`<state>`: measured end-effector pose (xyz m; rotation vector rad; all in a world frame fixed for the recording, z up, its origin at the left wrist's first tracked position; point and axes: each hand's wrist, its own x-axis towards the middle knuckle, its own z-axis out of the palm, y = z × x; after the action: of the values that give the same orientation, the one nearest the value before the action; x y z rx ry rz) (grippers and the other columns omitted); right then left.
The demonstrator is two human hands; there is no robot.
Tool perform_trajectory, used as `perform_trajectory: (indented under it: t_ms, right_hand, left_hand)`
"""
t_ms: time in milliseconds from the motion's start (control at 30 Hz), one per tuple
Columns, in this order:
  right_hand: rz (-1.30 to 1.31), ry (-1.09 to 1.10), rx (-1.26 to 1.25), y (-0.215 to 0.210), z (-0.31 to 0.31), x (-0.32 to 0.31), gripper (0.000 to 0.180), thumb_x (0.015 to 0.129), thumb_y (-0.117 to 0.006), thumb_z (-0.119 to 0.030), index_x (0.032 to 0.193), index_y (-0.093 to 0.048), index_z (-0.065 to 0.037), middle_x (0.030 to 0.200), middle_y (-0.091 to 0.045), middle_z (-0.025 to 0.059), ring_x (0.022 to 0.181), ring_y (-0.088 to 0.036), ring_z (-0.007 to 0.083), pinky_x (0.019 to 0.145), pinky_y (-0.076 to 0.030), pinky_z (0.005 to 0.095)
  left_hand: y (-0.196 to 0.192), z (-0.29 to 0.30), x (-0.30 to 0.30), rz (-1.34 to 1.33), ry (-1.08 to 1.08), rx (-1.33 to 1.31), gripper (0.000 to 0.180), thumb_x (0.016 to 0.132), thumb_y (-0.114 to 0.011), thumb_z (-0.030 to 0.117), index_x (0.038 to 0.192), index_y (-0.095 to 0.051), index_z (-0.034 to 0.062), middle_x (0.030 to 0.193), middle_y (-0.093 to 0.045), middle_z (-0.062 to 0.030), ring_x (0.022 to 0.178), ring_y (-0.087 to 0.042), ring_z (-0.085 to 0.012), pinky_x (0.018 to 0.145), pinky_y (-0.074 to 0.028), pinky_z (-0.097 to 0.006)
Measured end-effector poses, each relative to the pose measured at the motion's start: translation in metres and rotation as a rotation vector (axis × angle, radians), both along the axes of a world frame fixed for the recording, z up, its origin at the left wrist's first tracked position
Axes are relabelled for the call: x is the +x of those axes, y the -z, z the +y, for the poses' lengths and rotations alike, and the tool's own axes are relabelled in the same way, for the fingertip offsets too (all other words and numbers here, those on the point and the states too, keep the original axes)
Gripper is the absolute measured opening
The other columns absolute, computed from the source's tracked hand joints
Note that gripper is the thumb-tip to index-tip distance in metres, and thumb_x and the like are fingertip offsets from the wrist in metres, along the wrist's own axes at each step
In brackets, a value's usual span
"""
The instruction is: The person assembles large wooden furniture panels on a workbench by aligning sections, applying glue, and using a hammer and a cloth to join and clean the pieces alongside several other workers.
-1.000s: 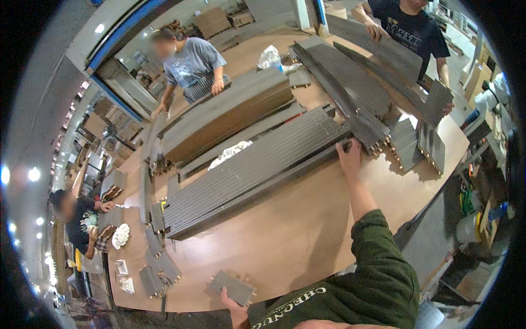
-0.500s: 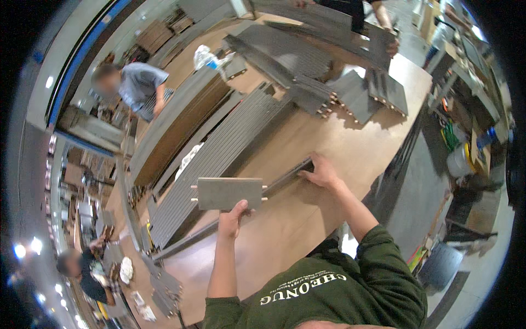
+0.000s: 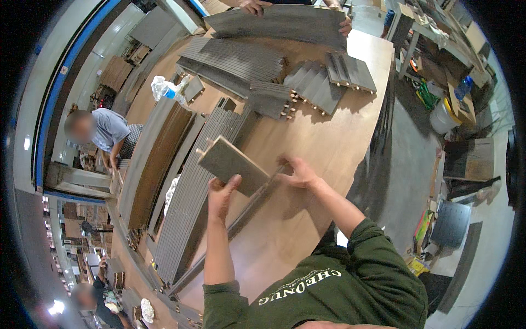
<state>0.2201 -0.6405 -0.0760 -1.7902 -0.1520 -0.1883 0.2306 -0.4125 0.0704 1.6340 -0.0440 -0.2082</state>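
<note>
My left hand (image 3: 221, 196) grips a short grey board (image 3: 234, 164) by its lower edge, thumb on its face. The board is tilted, and wooden dowels jut from its upper left end. Its lower right end meets or overlaps a long narrow grey rail (image 3: 241, 220); I cannot tell whether the dowels there are in it. My right hand (image 3: 298, 173) is closed around the rail's far end, fingers partly hidden. The rail runs slantwise across the wooden tabletop (image 3: 323, 145) toward the lower left.
Left of the rail lies a stack of long grey slats (image 3: 194, 219). Farther back are short doweled boards (image 3: 312, 82) and a plastic bag (image 3: 164, 88). Across the table a co-worker's hands hold a wide grey panel (image 3: 279, 24). Another person (image 3: 112, 131) bends at the left. A white bucket (image 3: 442, 118) stands right.
The short board has gone from level to slanted, its right end lowered to the rail near my right hand. My view has shifted. The co-worker's panel is now held lengthwise across the far end.
</note>
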Motion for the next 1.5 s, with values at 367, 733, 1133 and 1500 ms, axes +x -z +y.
perform_trajectory:
  t_ms: [367, 733, 1133, 1500]
  right_hand:
    - [-0.025, -0.006, -0.243, -0.007, -0.002, -0.003, 0.051, 0.068, -0.069, -0.035, 0.106, -0.063, -0.002, 0.096, -0.065, 0.0196, 0.091, -0.063, 0.0334, 0.081, -0.050, 0.0400]
    - [0.013, -0.022, -0.253, 0.005, 0.001, -0.003, 0.051, 0.068, -0.066, -0.032, 0.110, -0.062, -0.003, 0.100, -0.064, 0.0206, 0.095, -0.060, 0.0344, 0.084, -0.049, 0.0405]
    - [-0.024, -0.031, -0.111, 0.007, 0.001, -0.002, 0.048, 0.068, -0.067, -0.029, 0.107, -0.062, -0.001, 0.098, -0.063, 0.0212, 0.093, -0.060, 0.0358, 0.083, -0.049, 0.0404]
    - [-0.127, -0.012, -0.129, 0.015, -0.001, 0.001, 0.041, 0.064, -0.067, -0.028, 0.096, -0.063, -0.003, 0.085, -0.063, 0.0187, 0.083, -0.060, 0.0345, 0.075, -0.049, 0.0401]
  left_hand:
    - [0.062, -0.019, 0.009, -0.126, -0.049, 0.346, 0.030, 0.081, -0.073, 0.020, 0.097, -0.065, -0.0037, 0.092, -0.069, -0.0070, 0.083, -0.061, -0.0131, 0.075, -0.047, -0.027]
    - [0.034, -0.026, -0.017, -0.549, 0.207, 0.643, 0.022, 0.080, -0.071, 0.015, 0.098, -0.066, 0.0036, 0.091, -0.068, -0.0167, 0.081, -0.067, -0.0309, 0.069, -0.050, -0.036]
    - [0.041, -0.022, -0.009, -0.497, 0.243, 0.751, 0.035, 0.076, -0.074, 0.015, 0.107, -0.063, 0.0036, 0.098, -0.067, -0.0153, 0.090, -0.064, -0.0321, 0.077, -0.049, -0.038]
    - [0.062, -0.010, -0.019, -0.352, 0.190, 0.483, 0.041, 0.077, -0.076, 0.010, 0.111, -0.057, -0.0021, 0.110, -0.059, -0.0129, 0.098, -0.058, -0.0208, 0.082, -0.049, -0.032]
